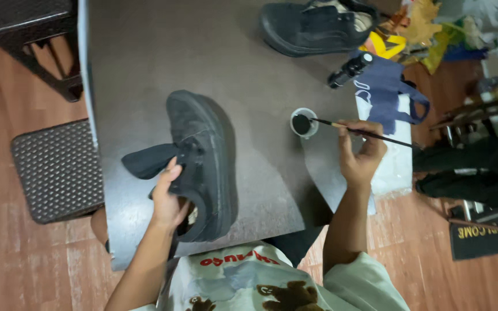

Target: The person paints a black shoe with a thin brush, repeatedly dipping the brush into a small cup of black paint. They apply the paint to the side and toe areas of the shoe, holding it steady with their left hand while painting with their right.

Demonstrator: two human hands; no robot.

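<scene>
— What does your left hand [167,198] hold?

— Your left hand grips the black low canvas shoe with thick sole [200,161] at its opening, the fingers closed over the collar and the thumb up against the pulled-out tongue. The shoe lies on its side near the front edge of the dark grey square table [237,63], toe pointing away from you.

— And your right hand [359,158]?

— It is closed around a thin long paintbrush with dark handle [364,132], pinched between thumb and fingers. The brush tip sits inside the small clear round cup of black paint [304,123], which stands just right of the shoe.

— What more is on the table?

— A second black shoe [315,29] rests at the far edge, well apart. A small black bottle [350,70] lies beside a dark blue cloth [384,92], near the cup.
</scene>
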